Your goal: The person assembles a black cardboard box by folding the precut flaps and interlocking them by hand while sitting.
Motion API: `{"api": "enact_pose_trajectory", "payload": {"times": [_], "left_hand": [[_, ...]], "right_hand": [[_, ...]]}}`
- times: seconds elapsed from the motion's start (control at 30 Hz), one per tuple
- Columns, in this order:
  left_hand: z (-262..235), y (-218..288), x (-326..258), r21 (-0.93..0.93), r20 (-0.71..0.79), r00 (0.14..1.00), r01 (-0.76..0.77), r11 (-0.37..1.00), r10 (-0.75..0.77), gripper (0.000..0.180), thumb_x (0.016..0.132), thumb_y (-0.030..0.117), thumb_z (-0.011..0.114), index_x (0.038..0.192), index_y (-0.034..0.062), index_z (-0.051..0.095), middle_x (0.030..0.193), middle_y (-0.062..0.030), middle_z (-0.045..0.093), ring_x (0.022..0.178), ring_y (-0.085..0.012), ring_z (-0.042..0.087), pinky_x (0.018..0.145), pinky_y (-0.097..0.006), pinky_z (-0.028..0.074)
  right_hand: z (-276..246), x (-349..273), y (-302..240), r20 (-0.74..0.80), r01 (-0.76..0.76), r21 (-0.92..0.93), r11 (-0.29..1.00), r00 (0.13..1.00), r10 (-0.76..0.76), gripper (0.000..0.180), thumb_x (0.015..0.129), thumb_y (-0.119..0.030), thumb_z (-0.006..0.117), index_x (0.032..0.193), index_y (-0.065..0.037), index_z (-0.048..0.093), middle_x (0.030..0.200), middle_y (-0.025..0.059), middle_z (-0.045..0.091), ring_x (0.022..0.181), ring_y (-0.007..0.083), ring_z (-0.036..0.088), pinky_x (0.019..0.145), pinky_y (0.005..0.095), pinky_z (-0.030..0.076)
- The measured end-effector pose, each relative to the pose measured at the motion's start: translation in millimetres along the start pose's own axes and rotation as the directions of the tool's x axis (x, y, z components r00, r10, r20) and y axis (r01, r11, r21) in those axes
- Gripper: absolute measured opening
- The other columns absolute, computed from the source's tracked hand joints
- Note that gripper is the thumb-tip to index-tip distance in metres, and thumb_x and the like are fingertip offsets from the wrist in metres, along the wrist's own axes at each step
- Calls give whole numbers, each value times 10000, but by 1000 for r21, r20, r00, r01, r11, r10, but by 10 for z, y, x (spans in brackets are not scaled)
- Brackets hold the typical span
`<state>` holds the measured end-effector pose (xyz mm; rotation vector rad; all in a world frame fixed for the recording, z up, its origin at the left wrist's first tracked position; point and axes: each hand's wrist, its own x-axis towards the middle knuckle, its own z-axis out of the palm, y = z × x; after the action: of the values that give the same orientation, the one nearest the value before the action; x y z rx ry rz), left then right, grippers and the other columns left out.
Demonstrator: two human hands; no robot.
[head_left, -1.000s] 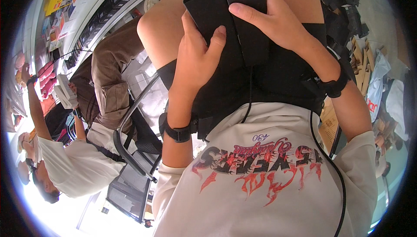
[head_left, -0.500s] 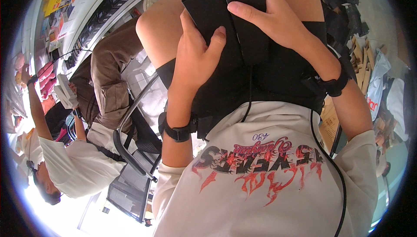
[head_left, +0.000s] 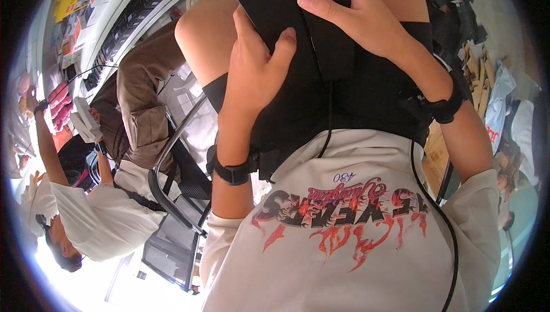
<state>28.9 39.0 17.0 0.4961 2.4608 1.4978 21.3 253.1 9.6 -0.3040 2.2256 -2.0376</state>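
A black pouch (head_left: 298, 20), flat, matte and boxy with a folded seam running down its middle, is lying on the person's lap at the top of the view, against black shorts (head_left: 349, 106) and a bare thigh (head_left: 203, 31). Its upper edge is running out of view, so its full shape cannot be told. The left hand (head_left: 255, 71) is gripping the pouch's left side, thumb pressing onto the front face and fingers wrapping behind the edge. The right hand (head_left: 366, 20) is lying over the right half, fingers spreading flat across the front and the index finger reaching toward the seam; both hands are grasping the pouch. A thin black cable (head_left: 329, 123) is dropping from beneath the pouch down over the shorts to the hem of a cream shirt (head_left: 344, 255) with a red and black print. A second cable (head_left: 441, 226) is curving down the shirt's right side. Each wrist is wearing a black band: the left band (head_left: 232, 172) and the right band (head_left: 444, 109). To the left, a black chair (head_left: 177, 197) is standing just beside the person, and beyond it another person in a white top (head_left: 97, 220) and brown trousers is sitting, one hand holding a white device (head_left: 86, 120). Farther left, a worktop (head_left: 109, 8) is carrying dark trays and coloured packages. To the right, cardboard scraps (head_left: 478, 68) are lying on the floor.
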Motion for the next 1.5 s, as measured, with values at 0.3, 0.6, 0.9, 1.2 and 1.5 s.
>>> {"api": "enact_pose_trajectory", "payload": {"times": [0.3, 0.6, 0.9, 1.2, 1.5], "left_hand": [[-4, -30, -3, 24, 3, 1000, 5, 1000, -5, 619, 920, 193, 634, 1397, -25, 306, 1128, -274, 658, 1067, -434, 653, 926, -430, 504], [1, 18, -10, 83, 2, 996, 89, 993, -89, 617, 915, 219, 650, 1368, -38, 319, 1012, -258, 671, 841, -389, 671, 787, -411, 523], [32, 8, -5, 9, -5, 998, 58, 998, -58, 771, 920, 287, 701, 1457, -44, 258, 1094, -252, 675, 918, -347, 695, 816, -382, 528], [-11, 114, 11, 17, 21, 995, 95, 995, -96, 743, 936, 251, 692, 1467, -28, 253, 1185, -256, 659, 1090, -362, 676, 915, -389, 515], [-11, 95, 11, 32, 16, 994, 105, 994, -106, 730, 943, 261, 673, 1459, -39, 253, 1174, -272, 655, 1099, -398, 662, 934, -409, 507]], "right_hand": [[34, -23, 21, -40, 3, 3, 1000, 999, -3, 588, 948, -302, 702, 1340, 45, 434, 1198, 145, 536, 1124, 239, 512, 998, 332, 427], [35, -47, 14, -66, -38, -3, 999, 997, 38, 637, 944, -328, 705, 1363, 52, 413, 1195, 153, 544, 1116, 240, 526, 991, 327, 441], [7, -36, 52, -101, -3, -11, 1000, 995, 2, 582, 941, -313, 704, 1329, 39, 452, 1174, 133, 556, 1089, 228, 534, 971, 330, 449], [32, -18, 27, -82, -12, 55, 998, 997, 16, 519, 942, -283, 704, 1291, 45, 504, 1165, 120, 574, 1087, 213, 539, 966, 329, 448], [18, -10, 16, -41, -39, 61, 997, 998, 41, 546, 947, -293, 703, 1308, 49, 479, 1164, 118, 567, 1083, 204, 536, 951, 326, 454]]}}
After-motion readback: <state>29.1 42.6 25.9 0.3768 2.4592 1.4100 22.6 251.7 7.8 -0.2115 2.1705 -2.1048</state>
